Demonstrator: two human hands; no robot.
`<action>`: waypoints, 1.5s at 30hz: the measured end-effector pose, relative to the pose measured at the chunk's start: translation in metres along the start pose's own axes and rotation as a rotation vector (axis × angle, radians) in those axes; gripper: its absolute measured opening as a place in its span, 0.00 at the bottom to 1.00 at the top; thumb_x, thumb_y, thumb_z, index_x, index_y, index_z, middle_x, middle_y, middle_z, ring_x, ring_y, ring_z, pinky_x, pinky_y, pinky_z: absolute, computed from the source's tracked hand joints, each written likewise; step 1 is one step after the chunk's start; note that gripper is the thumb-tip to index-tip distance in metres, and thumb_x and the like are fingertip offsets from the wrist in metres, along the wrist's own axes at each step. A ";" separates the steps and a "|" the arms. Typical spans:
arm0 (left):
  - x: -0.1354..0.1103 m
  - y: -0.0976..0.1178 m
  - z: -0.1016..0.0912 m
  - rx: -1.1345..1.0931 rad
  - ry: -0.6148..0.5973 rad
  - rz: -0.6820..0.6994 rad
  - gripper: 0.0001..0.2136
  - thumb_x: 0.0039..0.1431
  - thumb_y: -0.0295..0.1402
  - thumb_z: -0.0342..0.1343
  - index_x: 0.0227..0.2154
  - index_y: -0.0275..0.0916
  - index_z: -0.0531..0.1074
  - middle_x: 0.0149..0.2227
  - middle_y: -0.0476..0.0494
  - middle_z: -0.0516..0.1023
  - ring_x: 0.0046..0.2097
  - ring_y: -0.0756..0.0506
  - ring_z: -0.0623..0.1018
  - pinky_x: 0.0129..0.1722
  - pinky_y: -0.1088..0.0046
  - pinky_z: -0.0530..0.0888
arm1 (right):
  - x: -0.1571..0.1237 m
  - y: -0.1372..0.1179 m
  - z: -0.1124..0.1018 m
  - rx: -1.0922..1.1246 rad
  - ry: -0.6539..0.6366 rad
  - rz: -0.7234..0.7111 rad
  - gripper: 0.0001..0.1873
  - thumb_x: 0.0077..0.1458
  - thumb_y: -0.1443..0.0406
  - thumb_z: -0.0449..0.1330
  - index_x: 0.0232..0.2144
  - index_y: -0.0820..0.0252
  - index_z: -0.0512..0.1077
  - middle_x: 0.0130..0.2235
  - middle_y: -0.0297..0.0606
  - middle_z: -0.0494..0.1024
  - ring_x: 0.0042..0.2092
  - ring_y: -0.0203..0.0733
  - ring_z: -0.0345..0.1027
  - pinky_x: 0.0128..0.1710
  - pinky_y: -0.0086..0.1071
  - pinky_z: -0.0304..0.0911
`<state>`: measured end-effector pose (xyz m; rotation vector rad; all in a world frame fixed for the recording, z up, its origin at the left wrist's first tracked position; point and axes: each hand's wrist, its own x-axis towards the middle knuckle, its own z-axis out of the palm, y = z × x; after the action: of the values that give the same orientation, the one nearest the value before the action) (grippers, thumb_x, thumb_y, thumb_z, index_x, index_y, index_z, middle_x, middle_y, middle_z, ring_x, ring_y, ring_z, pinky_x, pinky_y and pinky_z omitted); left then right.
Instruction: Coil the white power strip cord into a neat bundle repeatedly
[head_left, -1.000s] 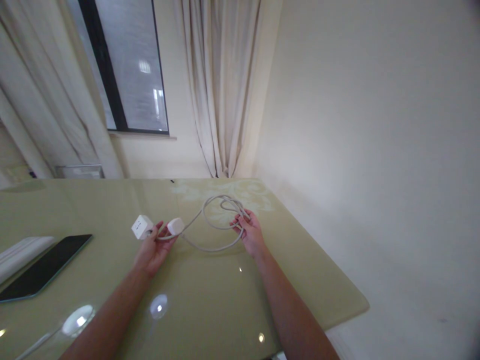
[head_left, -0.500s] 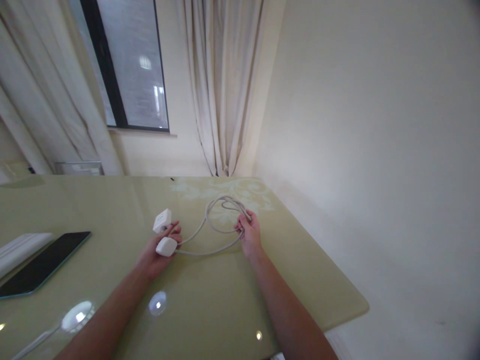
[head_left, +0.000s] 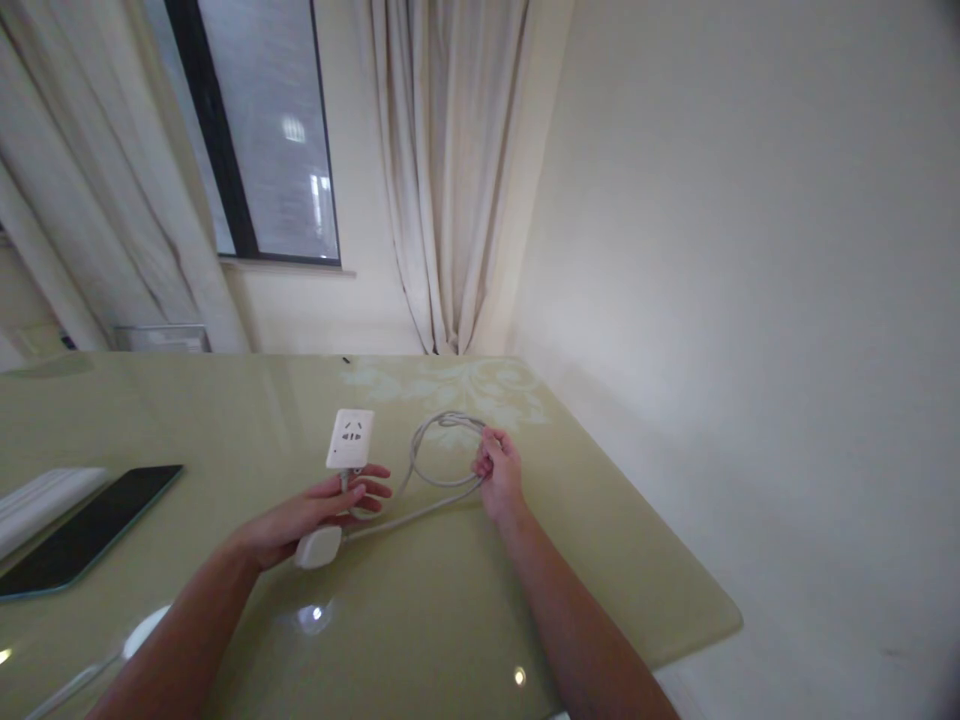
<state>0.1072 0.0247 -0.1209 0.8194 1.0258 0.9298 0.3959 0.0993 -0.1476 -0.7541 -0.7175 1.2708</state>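
My left hand (head_left: 330,508) pinches the cord just below a white socket block (head_left: 351,438), whose outlet face is turned toward me. Under that hand hangs a white plug (head_left: 319,548), joined to the same cord. My right hand (head_left: 499,470) is closed around the looped grey-white extension cord (head_left: 424,425), and the loops stick out to its left. Slack cord stretches between the two hands, above the glossy green tabletop (head_left: 420,620).
At left, a dark flat tablet-like panel (head_left: 90,525) lies beside a long white object (head_left: 45,500). A white round object with a cable (head_left: 146,628) is partly behind my left forearm. The wall (head_left: 712,350) borders the table on the right.
My left hand has turned and extended its fingers, bringing the socket block right and face-on. The plug has dropped lower. The cord loop has sunk and narrowed; my right hand has barely moved.
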 end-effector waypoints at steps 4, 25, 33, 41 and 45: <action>-0.007 0.003 0.004 -0.082 -0.042 -0.068 0.20 0.53 0.22 0.74 0.50 0.35 0.83 0.54 0.22 0.83 0.52 0.34 0.86 0.48 0.65 0.82 | -0.003 -0.006 0.003 0.053 -0.011 0.032 0.28 0.39 0.51 0.79 0.32 0.55 0.68 0.20 0.18 0.57 0.21 0.27 0.45 0.20 0.23 0.45; 0.014 0.011 0.044 -0.476 0.487 0.485 0.11 0.72 0.18 0.48 0.41 0.39 0.73 0.36 0.40 0.87 0.39 0.45 0.88 0.43 0.69 0.86 | -0.024 -0.012 0.022 0.207 -0.050 0.131 0.29 0.49 0.46 0.76 0.32 0.53 0.64 0.22 0.19 0.56 0.21 0.29 0.48 0.21 0.24 0.54; 0.019 -0.010 0.074 -0.519 0.391 0.405 0.06 0.73 0.24 0.53 0.40 0.38 0.74 0.45 0.38 0.87 0.45 0.43 0.88 0.45 0.68 0.86 | -0.035 0.012 0.026 -0.039 -0.010 0.104 0.30 0.48 0.45 0.76 0.39 0.52 0.65 0.30 0.28 0.79 0.31 0.37 0.77 0.36 0.32 0.74; 0.011 -0.008 0.073 -0.666 0.263 0.328 0.14 0.77 0.28 0.46 0.39 0.38 0.76 0.43 0.42 0.86 0.18 0.57 0.67 0.30 0.71 0.80 | -0.039 0.011 0.024 -0.486 -0.171 0.230 0.32 0.52 0.40 0.70 0.44 0.52 0.65 0.24 0.32 0.82 0.22 0.44 0.75 0.23 0.33 0.69; 0.017 -0.003 0.073 -0.766 0.277 0.376 0.17 0.78 0.27 0.44 0.34 0.35 0.75 0.36 0.45 0.84 0.16 0.59 0.58 0.21 0.79 0.69 | -0.037 -0.007 0.012 -0.765 -0.180 0.110 0.27 0.54 0.45 0.72 0.44 0.52 0.69 0.14 0.26 0.72 0.15 0.42 0.68 0.19 0.30 0.59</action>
<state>0.1803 0.0297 -0.1063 0.2335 0.6568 1.6541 0.3844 0.0635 -0.1374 -1.3165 -1.3576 1.1633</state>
